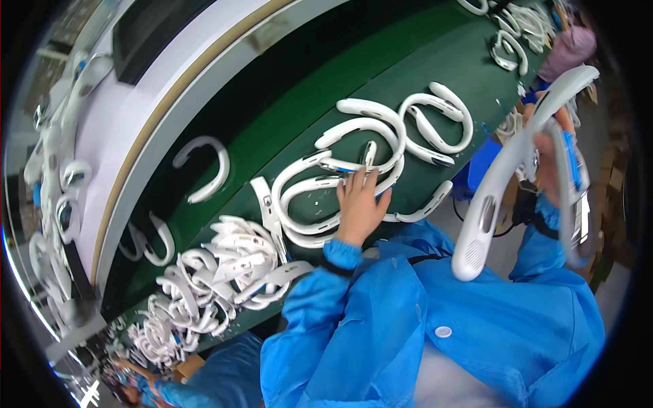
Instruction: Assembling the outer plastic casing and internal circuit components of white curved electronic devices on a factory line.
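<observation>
My left hand (362, 207) lies over the table with its fingers spread. Its fingertips touch the overlapping white U-shaped neck fans (299, 160) in the middle, and nothing shows in its grip. On the right, my right hand (548, 160) is wrapped round another white neck fan (495, 187), raised off the table close to the camera. That one has a grille of small holes near its lower end, and its far arm is smeared by motion. Beyond my left hand, two more curved neck fans (464, 132) lie interlocked.
A green table (422, 68) runs diagonally. White curved parts are heaped (238, 251) at its lower left, with more at the far right end (530, 27). A blue bin (484, 163) stands beside the table. A co-worker's blue sleeve (224, 370) shows at lower left.
</observation>
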`<control>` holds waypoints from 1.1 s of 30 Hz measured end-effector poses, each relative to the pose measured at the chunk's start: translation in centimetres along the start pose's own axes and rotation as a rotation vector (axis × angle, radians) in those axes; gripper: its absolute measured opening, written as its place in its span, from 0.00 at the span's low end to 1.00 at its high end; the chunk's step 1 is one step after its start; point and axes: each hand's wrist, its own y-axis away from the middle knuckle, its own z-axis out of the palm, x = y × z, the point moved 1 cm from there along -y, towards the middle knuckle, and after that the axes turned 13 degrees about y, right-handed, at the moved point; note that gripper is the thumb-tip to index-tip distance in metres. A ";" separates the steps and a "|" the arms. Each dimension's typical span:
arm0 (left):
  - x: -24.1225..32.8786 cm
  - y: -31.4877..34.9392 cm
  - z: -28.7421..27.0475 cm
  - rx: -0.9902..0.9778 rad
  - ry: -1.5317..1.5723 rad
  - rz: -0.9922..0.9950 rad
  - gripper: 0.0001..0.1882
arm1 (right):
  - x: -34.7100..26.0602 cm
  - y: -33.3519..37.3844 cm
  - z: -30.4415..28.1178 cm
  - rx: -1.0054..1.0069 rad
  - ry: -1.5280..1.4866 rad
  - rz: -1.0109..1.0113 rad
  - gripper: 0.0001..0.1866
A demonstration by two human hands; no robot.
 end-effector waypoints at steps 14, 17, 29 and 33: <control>0.6 22.6 -15.9 0.183 0.958 -0.120 0.19 | -7.3 13.4 22.5 -0.474 0.381 -0.446 0.30; -2.2 25.0 -16.8 0.166 1.099 -0.131 0.27 | -7.8 18.9 26.3 -0.537 0.396 -0.323 0.31; -4.7 32.4 -19.2 0.863 1.454 0.090 0.46 | -5.9 31.2 41.8 -1.038 0.422 -0.243 0.34; -6.5 34.2 -21.1 0.893 1.574 0.056 0.39 | -7.4 34.1 43.5 -1.131 0.580 -0.400 0.36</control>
